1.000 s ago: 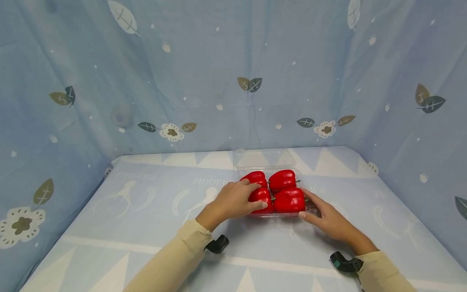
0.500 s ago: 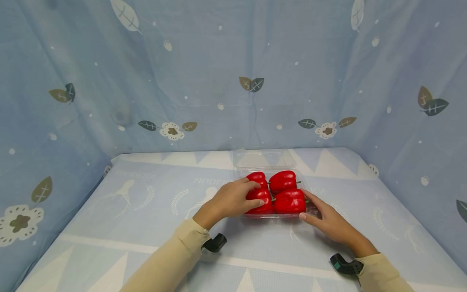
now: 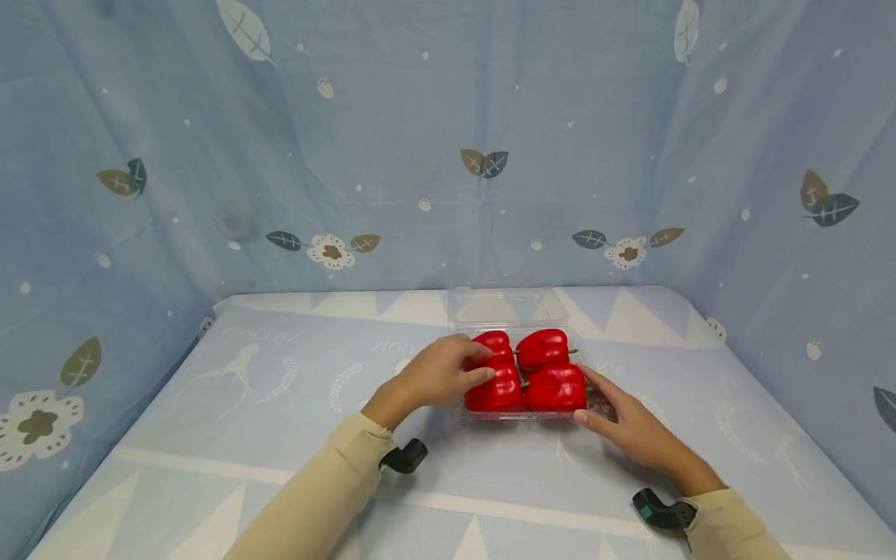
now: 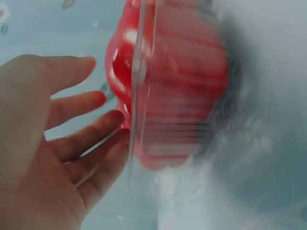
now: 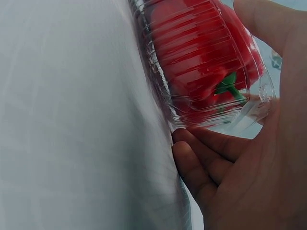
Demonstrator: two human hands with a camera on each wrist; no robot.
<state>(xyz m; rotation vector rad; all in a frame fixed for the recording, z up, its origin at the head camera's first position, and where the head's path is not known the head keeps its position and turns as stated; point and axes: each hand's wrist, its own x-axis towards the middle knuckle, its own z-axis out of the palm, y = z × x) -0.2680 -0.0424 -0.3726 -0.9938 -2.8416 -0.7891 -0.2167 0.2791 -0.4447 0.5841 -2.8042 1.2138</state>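
A clear plastic clamshell box (image 3: 532, 416) holds several red bell peppers with green stems. One pepper (image 3: 542, 349) lies back right, another (image 3: 556, 387) front right, a third (image 3: 495, 389) front left. My left hand (image 3: 432, 375) is at the box's left side, fingers spread, the tips reaching over the left-hand peppers and holding nothing. In the left wrist view its fingertips (image 4: 115, 117) are right at the rim, beside a pepper (image 4: 121, 64). My right hand (image 3: 633, 420) holds the front right corner, thumb at the front and fingers along the right side.
The box's clear lid (image 3: 507, 305) lies folded back behind it, near the curtain. A pale blue patterned cloth (image 3: 231, 373) covers the table. Blue leaf-print curtains (image 3: 392, 140) stand behind and at both sides. Each wrist wears a black band (image 3: 661, 509).
My left hand has drawn back leftward off the front left pepper, showing more of it. That pepper sits slightly further left. The right hand has stayed at the box corner.
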